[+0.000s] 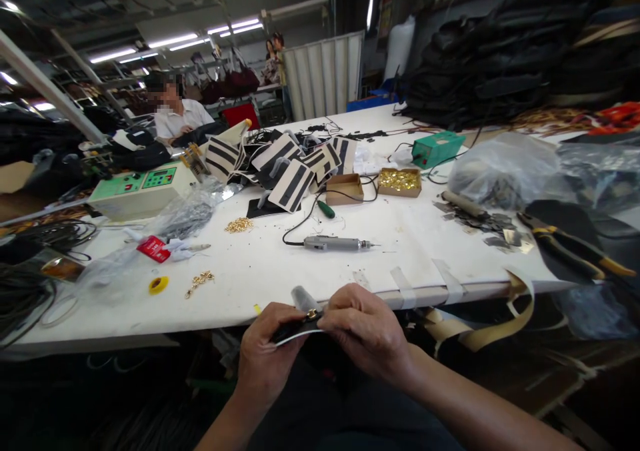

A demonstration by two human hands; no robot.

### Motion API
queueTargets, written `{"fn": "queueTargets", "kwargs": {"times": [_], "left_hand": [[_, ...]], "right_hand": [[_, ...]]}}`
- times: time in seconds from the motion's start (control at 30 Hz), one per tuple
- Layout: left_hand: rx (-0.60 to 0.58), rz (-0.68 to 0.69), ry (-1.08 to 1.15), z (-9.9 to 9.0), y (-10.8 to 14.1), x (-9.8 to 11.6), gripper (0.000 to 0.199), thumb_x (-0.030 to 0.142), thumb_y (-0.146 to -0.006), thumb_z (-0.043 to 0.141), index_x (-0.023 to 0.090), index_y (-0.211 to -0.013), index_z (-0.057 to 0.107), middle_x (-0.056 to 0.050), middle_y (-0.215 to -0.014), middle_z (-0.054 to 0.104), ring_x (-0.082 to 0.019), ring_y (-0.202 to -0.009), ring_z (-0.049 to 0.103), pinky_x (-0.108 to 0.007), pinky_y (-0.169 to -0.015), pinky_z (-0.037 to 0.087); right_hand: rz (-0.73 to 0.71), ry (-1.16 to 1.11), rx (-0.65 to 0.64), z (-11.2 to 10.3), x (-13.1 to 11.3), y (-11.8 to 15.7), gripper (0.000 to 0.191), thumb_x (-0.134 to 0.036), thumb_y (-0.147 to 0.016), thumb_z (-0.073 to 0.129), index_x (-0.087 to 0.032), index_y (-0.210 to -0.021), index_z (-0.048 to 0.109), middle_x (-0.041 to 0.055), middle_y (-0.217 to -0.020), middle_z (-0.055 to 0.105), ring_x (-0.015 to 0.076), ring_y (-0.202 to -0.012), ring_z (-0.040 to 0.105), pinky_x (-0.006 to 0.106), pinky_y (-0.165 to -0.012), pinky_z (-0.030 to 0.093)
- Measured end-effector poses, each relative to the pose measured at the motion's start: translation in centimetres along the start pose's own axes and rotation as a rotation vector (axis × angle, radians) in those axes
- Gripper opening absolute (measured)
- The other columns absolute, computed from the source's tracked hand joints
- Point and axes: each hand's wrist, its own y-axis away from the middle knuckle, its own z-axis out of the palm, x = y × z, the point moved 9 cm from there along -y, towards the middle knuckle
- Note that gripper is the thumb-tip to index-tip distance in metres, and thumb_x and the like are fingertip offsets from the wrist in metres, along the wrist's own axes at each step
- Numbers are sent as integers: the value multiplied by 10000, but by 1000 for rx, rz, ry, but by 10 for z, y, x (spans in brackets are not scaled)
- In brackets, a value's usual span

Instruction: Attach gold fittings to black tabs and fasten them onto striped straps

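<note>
Between my hands, just off the table's front edge, is a black panel with a pale underside and a small gold metal clasp on top. My left hand grips the panel's left side, thumb above and fingers below. My right hand is closed at its right side, the fingertips pinched beside the clasp; part of the panel is hidden behind them. A strip of translucent wrapping sticks up behind the clasp. On the table beyond lies a grey electric screwdriver with its bit pointing right.
Striped panels are piled at the back. Nearby are a box of gold parts, a green-handled tool, loose gold hardware, yellow tape, a red-labelled bottle and pliers. A co-worker sits at the far left.
</note>
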Motion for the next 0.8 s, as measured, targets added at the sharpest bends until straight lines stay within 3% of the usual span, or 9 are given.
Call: {"fn": "queueTargets", "kwargs": {"times": [0.13,0.33,0.43,0.57,0.8], "left_hand": [[104,288,-163,-17,4,42,128,178,-921,726,271,-1005,753,-32,-924,728,-194,-864,704,-329,-753,593],[120,473,-315,-23,6,63,209,89,-907,722,249,-1041,729,-41,-926,716,-189,-882,690,-317,-745,602],[107,590,-349,-22,10,77,208,70,-896,736,214,-1046,730,-51,-921,727,-188,-885,684,-319,-769,608],[82,649,-381,-20,14,87,186,88,-910,731,201,-1058,730,-61,-934,742,-191,-890,683,-337,-780,617],[56,729,-448,-22,29,104,188,30,-896,704,144,-1038,750,-88,-950,753,-215,-943,672,-360,-814,588]], "right_hand": [[-114,66,24,-2,-19,9,260,-98,-901,706,-273,-1092,724,45,-900,713,193,-797,663,349,-699,541],[-139,15,4,1,-22,8,243,-84,-879,711,-229,-1074,710,67,-923,707,212,-862,674,376,-757,545],[-102,17,-4,1,-19,4,272,-143,-888,725,-201,-1153,702,77,-963,695,210,-873,654,369,-760,528],[-112,43,-42,4,-15,6,360,-114,-902,659,-197,-1249,702,74,-984,693,199,-868,636,364,-767,492],[-123,-26,-48,-6,-32,9,294,-190,-939,670,-167,-1230,710,87,-975,698,208,-880,643,376,-792,492]]}}
